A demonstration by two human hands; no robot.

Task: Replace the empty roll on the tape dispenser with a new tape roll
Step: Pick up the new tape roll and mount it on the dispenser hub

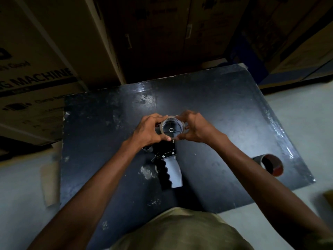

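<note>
A hand-held tape dispenser [171,168] with a grey and black grip lies flat on the dark table [225,112], handle toward me. A roll with a pale rim [164,123] sits around the dispenser's black hub [171,130]. My left hand [148,131] grips the roll's left side and my right hand [195,129] grips its right side, fingers curled around the rim. I cannot tell whether this roll carries tape. A brown roll [270,164] lies on its side near the table's right edge.
Large cardboard boxes [54,60] stand stacked behind and to the left of the table. A small dark cylinder [148,149] rests under my left wrist. Pale floor [297,114] shows on both sides, with a cardboard scrap [50,184] at the left.
</note>
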